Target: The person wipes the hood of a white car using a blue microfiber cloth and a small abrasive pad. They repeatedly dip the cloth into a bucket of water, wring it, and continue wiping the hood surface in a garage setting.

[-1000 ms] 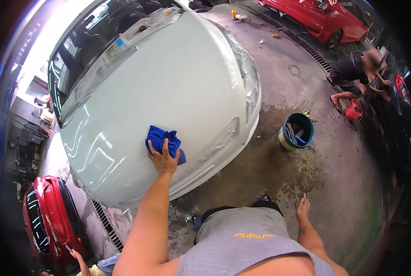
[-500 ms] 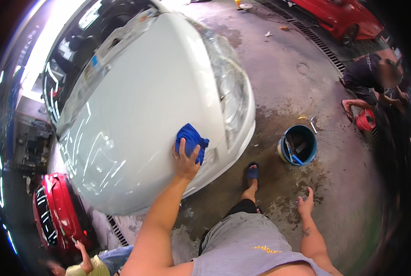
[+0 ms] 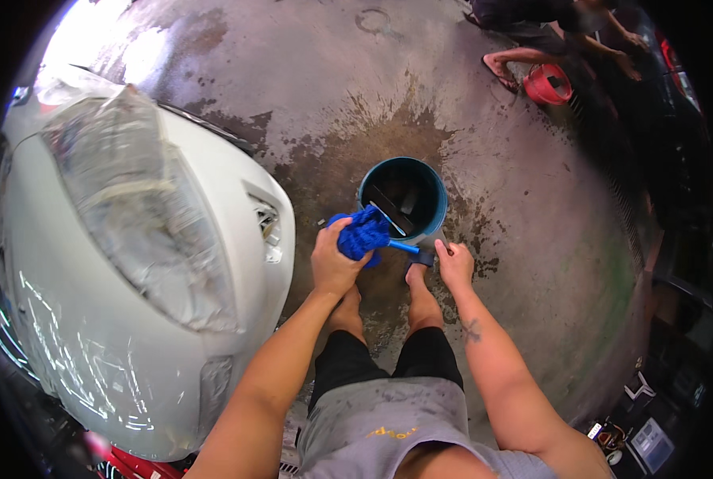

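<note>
A bunched blue cloth [image 3: 362, 233] is gripped in my left hand [image 3: 334, 262], just at the near left rim of a blue-green bucket [image 3: 444, 195]. My right hand [image 3: 455, 266] is closed at the bucket's near right side, on a tool with a grey part and a blue bar [image 3: 405, 247]; its exact kind is unclear. The bar's left end meets the cloth. Dark and light long pieces [image 3: 390, 217] lean inside the bucket, whose bottom is too dark to read. To the left stands a white car body [image 3: 213, 172], its headlight area under clear plastic film [image 3: 149, 207].
Wet stains [image 3: 292, 152] mark the concrete floor around the bucket. My feet stand just on the near side of it. At the far right another person [image 3: 524, 32] crouches beside a red bucket [image 3: 548, 84] and a dark car. Equipment [image 3: 651, 443] lies at the lower right.
My left hand has lifted the blue cloth off the white car panel and brought it to the bucket. My right hand, open before, has closed on the tool. My view has turned right.
</note>
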